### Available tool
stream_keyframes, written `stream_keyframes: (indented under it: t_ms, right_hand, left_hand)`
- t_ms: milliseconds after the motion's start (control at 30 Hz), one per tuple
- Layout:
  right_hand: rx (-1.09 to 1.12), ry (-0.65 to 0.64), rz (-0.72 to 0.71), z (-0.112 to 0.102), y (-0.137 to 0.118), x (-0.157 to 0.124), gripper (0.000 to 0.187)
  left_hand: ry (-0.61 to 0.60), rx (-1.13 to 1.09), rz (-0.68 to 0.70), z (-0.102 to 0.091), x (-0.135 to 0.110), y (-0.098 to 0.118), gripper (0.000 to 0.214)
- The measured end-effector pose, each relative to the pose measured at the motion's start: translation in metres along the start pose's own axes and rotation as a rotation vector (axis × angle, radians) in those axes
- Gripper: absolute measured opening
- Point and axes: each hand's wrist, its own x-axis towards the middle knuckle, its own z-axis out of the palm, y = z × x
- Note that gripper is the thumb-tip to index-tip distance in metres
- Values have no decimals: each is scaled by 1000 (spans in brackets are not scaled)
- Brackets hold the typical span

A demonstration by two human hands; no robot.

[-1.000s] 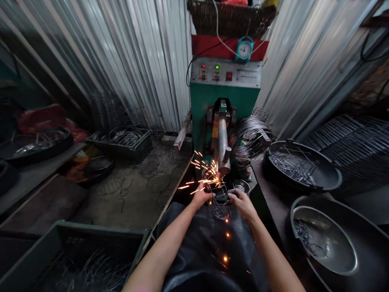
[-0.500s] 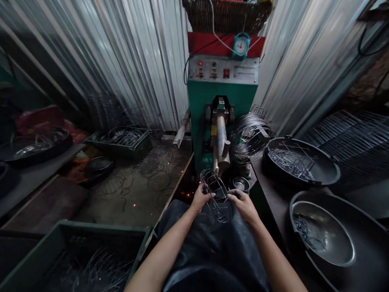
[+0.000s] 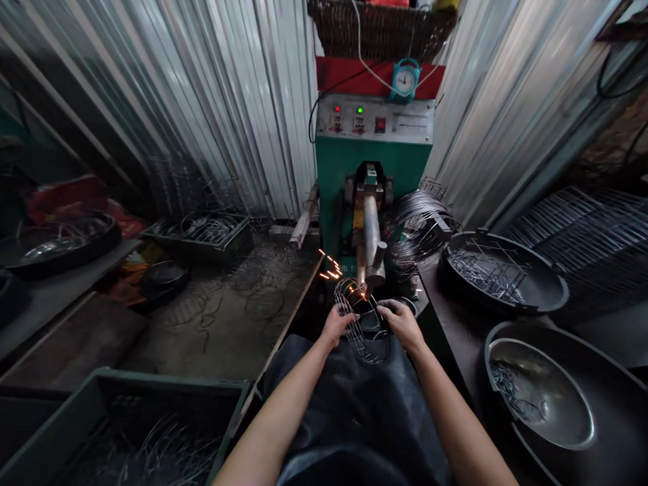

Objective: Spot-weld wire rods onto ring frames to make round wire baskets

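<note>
Both my hands grip a small round wire basket frame (image 3: 364, 329) held over my dark apron (image 3: 350, 414). My left hand (image 3: 336, 323) closes on its left rim and my right hand (image 3: 403, 322) on its right rim. The frame's top edge touches the electrode tip (image 3: 366, 276) of the green spot-welding machine (image 3: 372, 167), and orange sparks (image 3: 331, 268) fly out to the left of that contact point.
Two dark basins with wire pieces, one far (image 3: 503, 274) and one near (image 3: 542, 392), sit on the right bench, next to stacked wire coils (image 3: 417, 221). A green crate of bent wires (image 3: 131, 435) lies bottom left, another tray (image 3: 204, 232) stands further back. Corrugated metal walls close in.
Sparks flew one second ago, stopped half a second ago as the frame was turned in my hands, and now fly again with the frame pressed back up under the electrode.
</note>
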Motion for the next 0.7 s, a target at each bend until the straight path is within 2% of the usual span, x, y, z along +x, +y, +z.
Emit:
stream_keyframes:
  t_ms: [233, 333, 433, 567, 700]
  right_hand:
    - [115, -92, 97, -16, 17, -17, 29]
    - [124, -65, 81, -11, 12, -9, 30]
    - [104, -59, 72, -3, 4, 0, 30]
    - [120, -69, 72, -7, 4, -6, 33]
    - [93, -215, 141, -26, 14, -30, 34]
  left_hand:
    - [-40, -45, -2, -2, 4, -5, 53]
    - [-22, -58, -44, 0, 6, -4, 42]
    - [-53, -73, -117, 3, 6, -4, 36]
    - [-100, -148, -122, 4, -1, -9, 44]
    - [-97, -218, -75, -1, -11, -15, 54]
